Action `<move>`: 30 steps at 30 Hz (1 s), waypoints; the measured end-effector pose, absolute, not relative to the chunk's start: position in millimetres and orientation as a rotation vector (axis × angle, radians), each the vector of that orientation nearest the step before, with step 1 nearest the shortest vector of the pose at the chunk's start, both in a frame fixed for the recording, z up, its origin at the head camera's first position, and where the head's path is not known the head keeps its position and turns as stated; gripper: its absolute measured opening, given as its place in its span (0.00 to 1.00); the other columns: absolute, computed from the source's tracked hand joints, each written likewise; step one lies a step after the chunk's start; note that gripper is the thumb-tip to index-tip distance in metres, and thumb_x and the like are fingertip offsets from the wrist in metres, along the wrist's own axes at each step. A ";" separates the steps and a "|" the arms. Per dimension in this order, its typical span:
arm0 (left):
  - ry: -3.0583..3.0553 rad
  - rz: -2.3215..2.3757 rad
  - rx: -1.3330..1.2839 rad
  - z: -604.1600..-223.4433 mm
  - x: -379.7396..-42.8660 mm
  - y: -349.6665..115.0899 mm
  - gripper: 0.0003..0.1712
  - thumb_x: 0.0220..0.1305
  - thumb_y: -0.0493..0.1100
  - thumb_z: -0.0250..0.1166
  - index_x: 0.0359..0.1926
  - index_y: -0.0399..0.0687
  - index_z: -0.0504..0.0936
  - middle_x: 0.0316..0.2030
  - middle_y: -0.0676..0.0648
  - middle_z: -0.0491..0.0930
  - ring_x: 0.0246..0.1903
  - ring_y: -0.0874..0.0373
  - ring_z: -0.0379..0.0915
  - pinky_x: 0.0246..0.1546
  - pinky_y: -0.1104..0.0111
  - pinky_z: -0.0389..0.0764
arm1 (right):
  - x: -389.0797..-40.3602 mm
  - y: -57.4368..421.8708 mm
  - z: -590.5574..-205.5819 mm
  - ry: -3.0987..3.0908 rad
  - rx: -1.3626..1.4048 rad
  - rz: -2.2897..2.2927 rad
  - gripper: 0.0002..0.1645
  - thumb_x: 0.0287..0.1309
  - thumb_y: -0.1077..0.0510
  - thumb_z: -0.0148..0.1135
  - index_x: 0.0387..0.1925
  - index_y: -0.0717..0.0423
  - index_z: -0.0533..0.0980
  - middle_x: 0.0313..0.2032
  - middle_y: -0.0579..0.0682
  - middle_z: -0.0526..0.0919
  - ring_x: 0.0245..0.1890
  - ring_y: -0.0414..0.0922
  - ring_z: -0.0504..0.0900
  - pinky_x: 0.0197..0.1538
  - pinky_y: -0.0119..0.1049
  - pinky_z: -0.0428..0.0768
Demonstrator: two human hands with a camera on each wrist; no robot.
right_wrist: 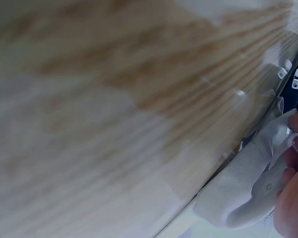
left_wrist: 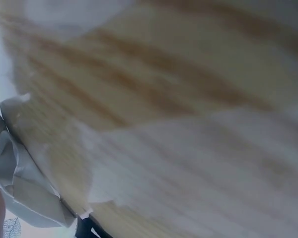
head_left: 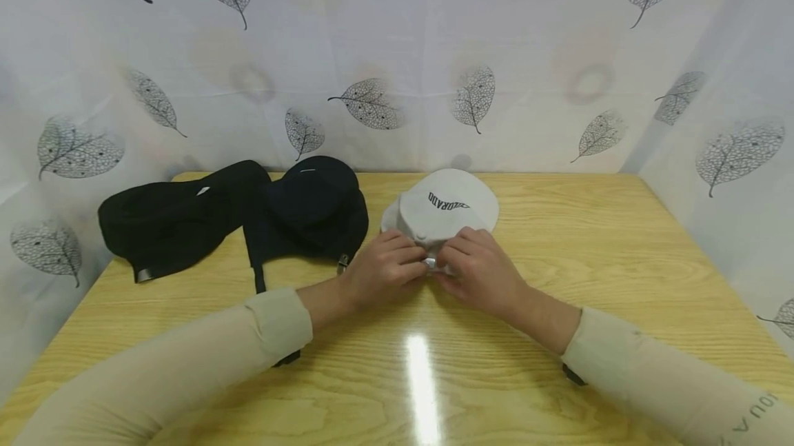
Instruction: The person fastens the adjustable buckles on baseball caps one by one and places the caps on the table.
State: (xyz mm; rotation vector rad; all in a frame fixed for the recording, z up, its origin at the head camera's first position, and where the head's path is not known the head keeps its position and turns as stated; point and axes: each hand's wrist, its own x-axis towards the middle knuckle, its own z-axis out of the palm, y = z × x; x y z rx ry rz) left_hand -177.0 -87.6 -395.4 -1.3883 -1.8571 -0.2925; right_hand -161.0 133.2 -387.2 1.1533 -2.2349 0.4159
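Note:
A white cap [head_left: 449,191] with dark COLORADO lettering sits at the middle of the table, its back strap towards me. My left hand [head_left: 381,267] pinches the strap from the left with curled fingers, and my right hand [head_left: 484,272] pinches it from the right. Between the fingertips shows a small silver buckle [head_left: 429,262]. In the left wrist view the white cap [left_wrist: 35,193] shows at the lower left edge; the right wrist view has the cap [right_wrist: 248,186] beside the fingers of my right hand [right_wrist: 295,198].
To the left lie a dark cap [head_left: 310,208] with a loose strap and metal buckle, and a black cap [head_left: 174,218] partly overlapped by it. Both rest on the wood-grain table [head_left: 589,225]. A leaf-patterned curtain [head_left: 409,53] hangs behind and along both sides.

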 end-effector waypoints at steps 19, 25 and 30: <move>-1.876 -0.318 -1.396 -392.7 -172.6 -87.2 0.04 0.53 0.38 0.76 0.31 0.48 0.88 0.35 0.51 0.88 0.36 0.59 0.82 0.44 0.66 0.80 | -162.1 132.9 -389.1 -2.182 1.207 0.447 0.14 0.39 0.62 0.78 0.23 0.52 0.77 0.26 0.43 0.80 0.32 0.43 0.74 0.36 0.38 0.66; -1.876 -0.319 -1.394 -393.6 -173.5 -86.6 0.03 0.54 0.39 0.75 0.29 0.48 0.88 0.35 0.51 0.88 0.36 0.59 0.82 0.44 0.66 0.80 | -162.0 132.5 -389.2 -2.194 1.209 0.443 0.14 0.39 0.62 0.77 0.23 0.51 0.77 0.26 0.42 0.80 0.32 0.43 0.73 0.36 0.38 0.65; -1.877 -0.310 -1.392 -393.8 -173.0 -86.5 0.03 0.55 0.39 0.75 0.29 0.49 0.87 0.34 0.52 0.88 0.36 0.59 0.81 0.43 0.67 0.80 | -161.6 132.8 -389.0 -2.204 1.206 0.436 0.14 0.39 0.62 0.77 0.23 0.51 0.77 0.26 0.42 0.79 0.32 0.43 0.73 0.37 0.38 0.65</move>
